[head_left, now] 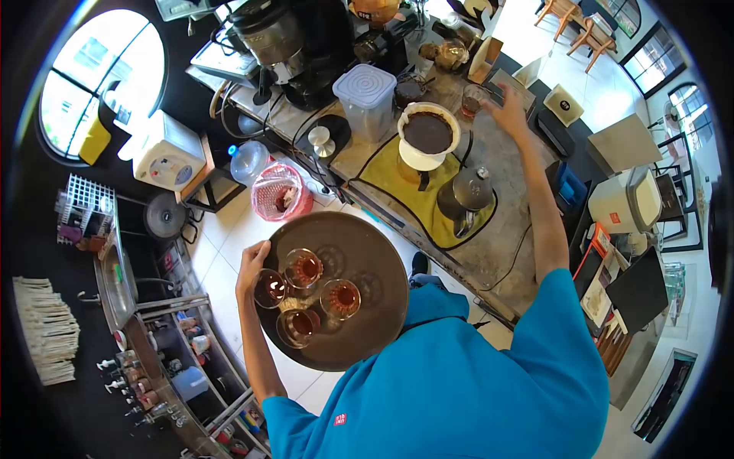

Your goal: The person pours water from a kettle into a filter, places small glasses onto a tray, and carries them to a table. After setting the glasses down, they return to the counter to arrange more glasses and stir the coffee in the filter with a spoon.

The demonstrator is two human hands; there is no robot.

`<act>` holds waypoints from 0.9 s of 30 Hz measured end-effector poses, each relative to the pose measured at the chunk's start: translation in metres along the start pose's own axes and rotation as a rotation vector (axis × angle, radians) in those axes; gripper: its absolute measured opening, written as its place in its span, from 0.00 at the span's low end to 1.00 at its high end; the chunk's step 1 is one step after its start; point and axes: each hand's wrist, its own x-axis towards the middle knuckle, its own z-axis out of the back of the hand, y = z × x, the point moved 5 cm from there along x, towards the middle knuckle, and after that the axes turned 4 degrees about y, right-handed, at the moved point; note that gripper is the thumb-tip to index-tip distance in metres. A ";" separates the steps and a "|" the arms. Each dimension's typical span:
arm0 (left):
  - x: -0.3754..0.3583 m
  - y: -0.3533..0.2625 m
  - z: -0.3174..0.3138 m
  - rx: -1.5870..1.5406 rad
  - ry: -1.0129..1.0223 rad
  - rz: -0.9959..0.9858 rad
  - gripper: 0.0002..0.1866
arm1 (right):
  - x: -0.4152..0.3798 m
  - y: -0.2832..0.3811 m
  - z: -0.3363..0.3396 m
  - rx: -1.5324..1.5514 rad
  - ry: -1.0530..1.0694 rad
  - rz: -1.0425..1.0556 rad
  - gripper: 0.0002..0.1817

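A: What do my hands hold?
B: The left hand (252,264) grips the tray (367,252) of four glasses (304,268); the right hand (506,107) closes around a glass (472,99) on the counter (505,191).

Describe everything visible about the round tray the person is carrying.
The round tray is dark brown, dull-finished, with a low raised rim; its material cannot be told. It is held roughly level above the tiled floor, beside the counter. The left hand grips its rim at the left edge, thumb over the top. Four small glasses of reddish-brown drink stand upright, clustered on the left half; the right half is bare apart from faint ring marks. The person's blue shirt hides its lower right edge.
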 end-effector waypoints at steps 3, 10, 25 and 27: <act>-0.006 -0.014 -0.008 -0.080 -0.031 0.057 0.18 | 0.018 -0.040 -0.054 -0.300 0.190 -0.230 0.52; -0.013 -0.014 -0.014 -0.107 -0.081 0.076 0.16 | 0.047 -0.053 -0.089 -0.084 0.177 -0.233 0.55; 0.023 -0.009 -0.011 0.004 -0.094 -0.040 0.20 | 0.003 0.021 0.024 -0.043 0.208 0.030 0.42; 0.034 0.002 -0.012 -0.112 -0.010 0.070 0.20 | -0.019 0.051 0.054 -0.085 0.200 0.046 0.41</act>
